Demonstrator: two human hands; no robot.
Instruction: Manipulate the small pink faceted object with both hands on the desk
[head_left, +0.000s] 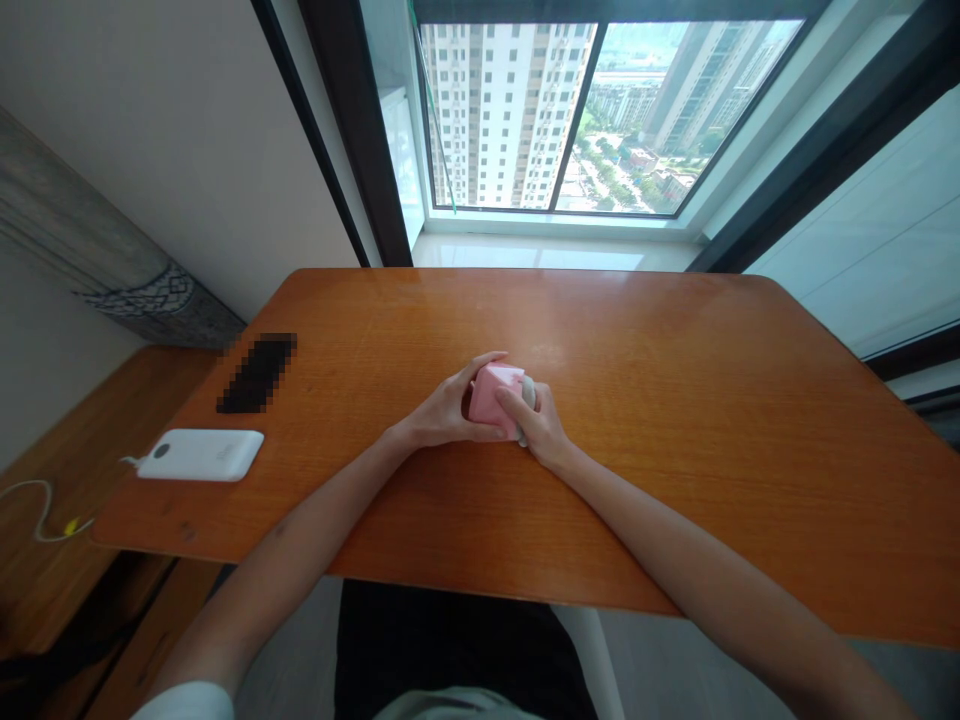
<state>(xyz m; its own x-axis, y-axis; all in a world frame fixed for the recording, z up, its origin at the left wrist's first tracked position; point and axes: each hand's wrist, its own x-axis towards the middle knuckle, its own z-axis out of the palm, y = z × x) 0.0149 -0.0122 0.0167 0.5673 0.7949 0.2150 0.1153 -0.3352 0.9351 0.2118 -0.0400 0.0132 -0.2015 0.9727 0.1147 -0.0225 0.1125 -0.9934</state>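
A small pink box [495,398] is held just above or on the middle of the orange wooden desk [675,420], enclosed between both hands. The left hand [450,410] is wrapped around the box's left side, its fingers [484,362] curled over the top edge and the thumb tucked beneath. The right hand [541,425] is pressed against the right side, one finger laid across the box's front face; a small grey-white rounded part [529,390] is seen at that side, partly hidden by the hand, and what it is cannot be told. The box is thus pinched from both sides, equally near to each hand, with its long axis running roughly left to right. Well apart to the left, a white power bank [201,455] with a cable [45,510] is laid near the desk's edge, with a blurred dark object [256,373] behind it.
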